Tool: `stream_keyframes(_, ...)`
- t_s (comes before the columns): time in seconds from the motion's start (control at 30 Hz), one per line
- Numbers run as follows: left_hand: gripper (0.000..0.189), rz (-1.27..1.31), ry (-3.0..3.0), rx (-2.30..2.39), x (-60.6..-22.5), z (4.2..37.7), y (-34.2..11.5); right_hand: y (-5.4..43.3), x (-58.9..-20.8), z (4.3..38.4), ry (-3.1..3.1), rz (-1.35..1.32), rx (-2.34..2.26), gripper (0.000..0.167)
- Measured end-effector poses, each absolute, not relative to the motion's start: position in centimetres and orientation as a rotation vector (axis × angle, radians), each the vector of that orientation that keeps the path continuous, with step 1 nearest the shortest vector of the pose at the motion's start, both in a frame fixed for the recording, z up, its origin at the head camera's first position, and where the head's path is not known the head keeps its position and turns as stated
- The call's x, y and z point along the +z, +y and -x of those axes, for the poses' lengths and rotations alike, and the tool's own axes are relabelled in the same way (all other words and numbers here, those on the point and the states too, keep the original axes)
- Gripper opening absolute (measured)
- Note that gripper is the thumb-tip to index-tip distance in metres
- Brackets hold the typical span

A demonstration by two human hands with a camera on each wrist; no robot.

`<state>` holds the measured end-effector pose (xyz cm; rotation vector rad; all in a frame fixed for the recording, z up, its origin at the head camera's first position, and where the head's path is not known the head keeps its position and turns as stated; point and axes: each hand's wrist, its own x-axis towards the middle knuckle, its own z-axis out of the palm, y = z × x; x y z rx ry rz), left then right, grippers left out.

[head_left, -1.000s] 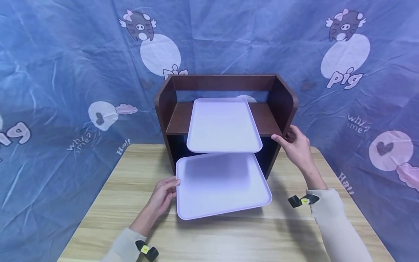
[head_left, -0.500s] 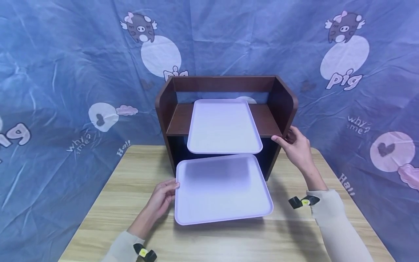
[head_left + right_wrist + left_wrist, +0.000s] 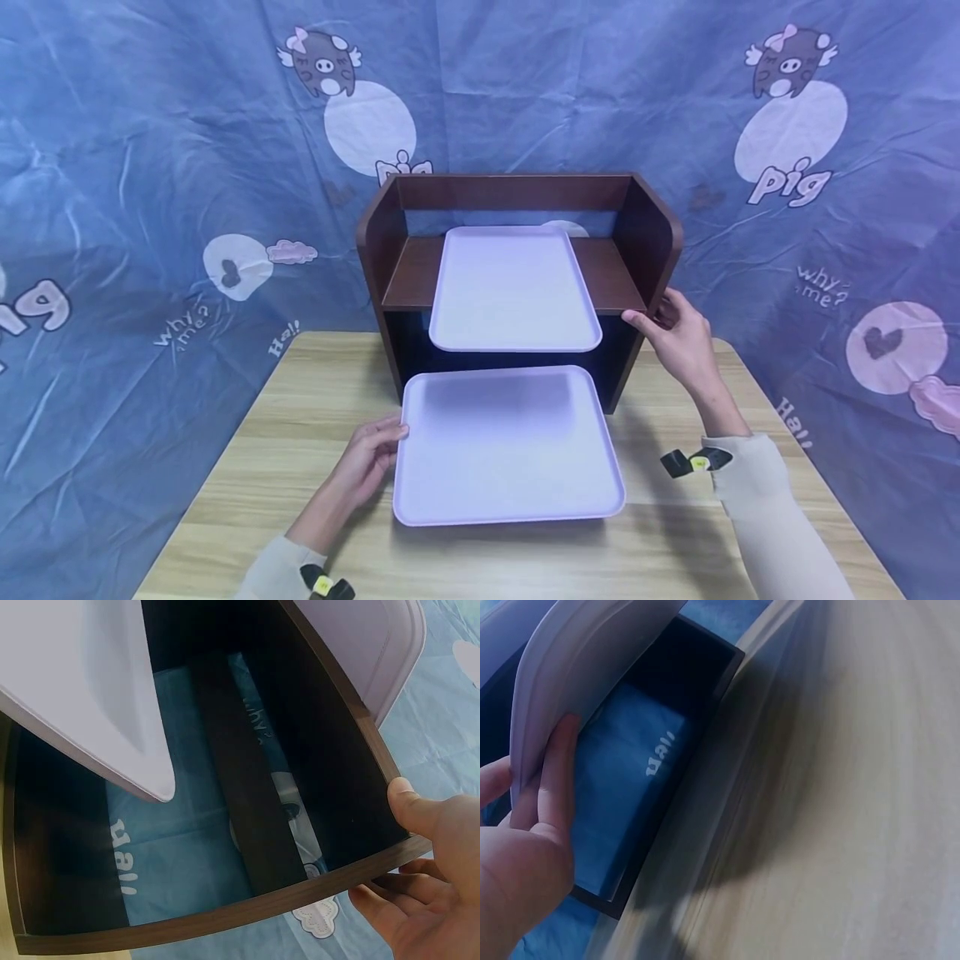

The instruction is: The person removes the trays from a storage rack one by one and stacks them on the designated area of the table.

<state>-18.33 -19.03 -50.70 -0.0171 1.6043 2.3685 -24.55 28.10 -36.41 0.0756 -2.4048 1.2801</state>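
My left hand (image 3: 369, 461) pinches the left rim of a pale lilac serving tray (image 3: 510, 450), thumb on top and fingers beneath. In the left wrist view the fingers (image 3: 558, 776) lie against the underside of that tray, which is held above the table. A dark brown wooden shelf (image 3: 517, 190) stands behind it. My right hand (image 3: 681, 337) grips the shelf's right side panel; in the right wrist view the thumb is on the front edge and the fingers are behind the panel. A second lilac tray (image 3: 516, 287) lies on the shelf's upper board, its near end jutting past the front.
The shelf's lower compartment (image 3: 187, 787) has an open back with a crossbar. A light wood table (image 3: 300, 400) bears the shelf. Blue cloth (image 3: 150, 167) printed with pigs hangs behind and at both sides.
My left hand has drawn the lower tray toward me and levelled it, so its far edge now shows apart from the upper tray. My right hand stays on the shelf.
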Motion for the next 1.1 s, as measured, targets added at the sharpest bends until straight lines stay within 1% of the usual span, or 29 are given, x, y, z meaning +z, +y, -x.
stream_keyframes(0.13,0.025,0.016,1.603,2.353,-50.9,18.1,-19.2,28.2,-36.4,24.6,-2.412,-0.069,1.272,0.071)
stream_keyframes(0.3,0.032,0.003,1.611,2.325,-51.1,18.0,-19.4,28.3,-36.3,24.6,-2.428,-0.053,1.258,0.074)
stream_keyframes(0.5,0.024,-0.036,1.586,2.320,-51.4,17.6,-19.5,28.2,-36.3,24.6,-2.422,-0.060,1.274,0.072)
stream_keyframes(0.73,0.026,-0.068,1.574,2.311,-51.9,17.4,-19.5,28.2,-36.3,24.6,-2.409,-0.067,1.277,0.070)
stream_keyframes(1.1,0.026,-0.055,1.549,2.290,-52.3,17.0,-19.4,28.1,-36.1,24.5,-2.424,-0.052,1.271,0.073)
